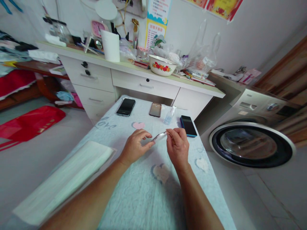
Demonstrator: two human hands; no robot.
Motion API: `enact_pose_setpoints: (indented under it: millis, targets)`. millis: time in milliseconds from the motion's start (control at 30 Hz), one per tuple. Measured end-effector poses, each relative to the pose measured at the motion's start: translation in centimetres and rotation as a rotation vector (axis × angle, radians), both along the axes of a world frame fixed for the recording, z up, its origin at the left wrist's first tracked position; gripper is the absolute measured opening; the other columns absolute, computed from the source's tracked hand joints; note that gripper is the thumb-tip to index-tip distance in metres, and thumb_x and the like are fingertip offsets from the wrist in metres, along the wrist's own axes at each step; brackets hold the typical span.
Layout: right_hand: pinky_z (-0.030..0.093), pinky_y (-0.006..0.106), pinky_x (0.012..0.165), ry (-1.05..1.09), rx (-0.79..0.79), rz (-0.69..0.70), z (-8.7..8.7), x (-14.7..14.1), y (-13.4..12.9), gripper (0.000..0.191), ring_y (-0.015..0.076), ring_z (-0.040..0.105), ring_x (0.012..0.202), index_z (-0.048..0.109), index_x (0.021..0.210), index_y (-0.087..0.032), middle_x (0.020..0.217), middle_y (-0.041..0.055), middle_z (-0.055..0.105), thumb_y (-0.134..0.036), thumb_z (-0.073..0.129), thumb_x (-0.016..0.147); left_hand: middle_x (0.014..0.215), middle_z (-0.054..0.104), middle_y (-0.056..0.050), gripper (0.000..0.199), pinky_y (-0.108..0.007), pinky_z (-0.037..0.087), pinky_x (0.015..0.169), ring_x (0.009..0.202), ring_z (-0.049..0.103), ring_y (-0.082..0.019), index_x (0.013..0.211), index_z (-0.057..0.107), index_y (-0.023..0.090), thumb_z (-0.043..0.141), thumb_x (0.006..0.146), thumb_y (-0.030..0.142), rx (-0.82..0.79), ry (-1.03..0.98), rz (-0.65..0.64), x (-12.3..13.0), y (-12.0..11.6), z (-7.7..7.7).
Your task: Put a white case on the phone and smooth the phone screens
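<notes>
Fingers of the right hand (177,145) are pinching one end of a thin, pale case (160,136), or what is looking like one, tilted above the cloth (134,204). The left hand (135,146) is curving its parted thumb and fingers around the other end, the thumb seemingly touching; whether it is truly gripping, I cannot tell. The bottle (169,116) is standing just beyond the hands, between a brown cover (155,109) and the blue-edged phone (189,126), while a black phone (126,107) is lying farther left. As I am judging it, the case is risking a slip, since its left end is resting on so little finger, and a loosening right pinch would be sending it down onto the cloth. Uneven pressure at the two ends could be bending it. The right knuckles are sitting near the bottle, so a careless forward swing could be tipping it over
</notes>
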State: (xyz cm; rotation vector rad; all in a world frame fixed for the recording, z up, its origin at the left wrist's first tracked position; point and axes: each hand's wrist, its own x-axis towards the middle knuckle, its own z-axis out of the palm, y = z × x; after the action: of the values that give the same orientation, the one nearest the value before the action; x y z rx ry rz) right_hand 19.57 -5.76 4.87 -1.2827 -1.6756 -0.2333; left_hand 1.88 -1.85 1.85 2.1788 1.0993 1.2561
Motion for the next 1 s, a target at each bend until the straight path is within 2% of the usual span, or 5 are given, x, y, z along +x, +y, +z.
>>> enact_pose_setpoints:
  millis: [333,867,1000]
  targets:
    - [0.050,0.026,0.071,-0.028,0.025,0.075,-0.2,-1.4,-0.6,0.026,0.0134,0.056,0.080,0.061,0.107,-0.021,0.090,0.0052,0.051,-0.013,0.047,0.086,0.078,0.062,-0.003,0.007,-0.027,0.046,0.073,0.079,0.057,-0.014,0.083,0.062,0.019,0.060,0.081,0.025,0.130,-0.088,0.008,0.2,-1.3,0.9]
    - [0.052,0.029,0.076,-0.081,0.000,0.177,-1.1,-2.6,-1.0,0.038,0.0139,0.058,0.084,0.056,0.120,-0.024,0.097,0.0070,0.053,-0.011,0.045,0.086,0.076,0.060,-0.002,0.007,-0.026,0.046,0.070,0.073,0.055,-0.014,0.080,0.060,0.019,0.059,0.082,0.026,0.145,-0.088,0.022,0.2,-1.4,1.1]
    - [0.051,0.028,0.075,-0.101,-0.006,0.185,-1.0,-2.6,-1.2,0.038,0.0142,0.057,0.084,0.056,0.120,-0.024,0.097,0.0073,0.053,-0.011,0.046,0.086,0.074,0.059,-0.001,0.007,-0.027,0.046,0.070,0.073,0.055,-0.014,0.086,0.060,0.019,0.060,0.082,0.025,0.157,-0.102,0.034,0.2,-1.5,1.2]
